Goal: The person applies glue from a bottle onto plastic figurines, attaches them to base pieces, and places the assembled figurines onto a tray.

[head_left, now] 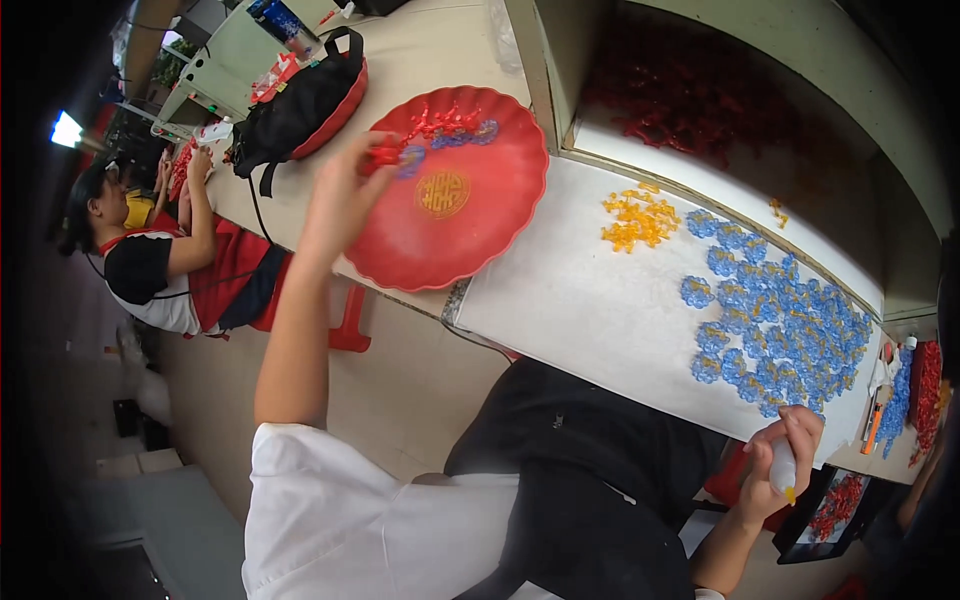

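Note:
My left hand (pixel 350 195) is over the left side of a red scalloped plate (pixel 440 250), its fingers closed on a small red-and-blue plastic piece (pixel 408 160). Motion blurs the fingertips a little. Along the plate's far side lies a row of similar red-and-blue pieces (pixel 450 125). At the table's near right edge, my right hand (pixel 785 450) is wrapped round a small white squeeze bottle (pixel 783 468) with a yellow tip, which points downward. Just beyond that hand, many blue translucent flower-shaped pieces (pixel 765 320) with yellow bits on them are spread out. A heap of small yellow pieces (pixel 640 218) sits left of them.
White sheeting (pixel 560 290) covers the worktop. Behind it, a shelf compartment (pixel 720 100) holds many dark red pieces. A black bag (pixel 300 110) lies left of the plate. An orange cutter (pixel 872 428) is at far right. Another person (pixel 170 250) sits at the left.

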